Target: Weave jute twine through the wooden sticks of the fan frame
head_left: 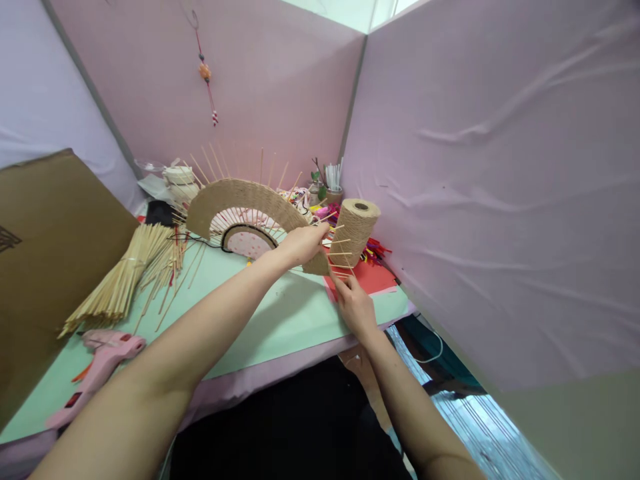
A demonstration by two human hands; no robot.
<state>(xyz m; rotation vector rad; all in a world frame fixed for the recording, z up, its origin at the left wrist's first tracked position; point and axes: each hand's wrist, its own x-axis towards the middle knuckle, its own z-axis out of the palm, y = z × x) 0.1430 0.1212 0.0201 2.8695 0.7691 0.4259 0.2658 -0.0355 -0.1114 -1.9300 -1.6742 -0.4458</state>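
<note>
A half-round woven fan (pixel 235 193) with thin wooden sticks fanning out past its twine band stands over the table. Its inner half-circle is pale pink with small spots and a dark rim. My left hand (pixel 303 245) is closed on the band near its right side. At the band's lower right end, my right hand (pixel 356 303) pinches the edge beside the stick tips; its fingertips are small in view, so the exact grip is hard to see. Just behind both hands stands a big spool of brown twine (pixel 357 230), upright.
A bundle of thin sticks (pixel 123 280) and loose sticks lie at the left, near a pink glue gun (pixel 103 367). A cardboard sheet (pixel 55 253) leans there. Red paper (pixel 370 277) lies under the spool. A beaded charm (pixel 205 72) hangs on the pink partition.
</note>
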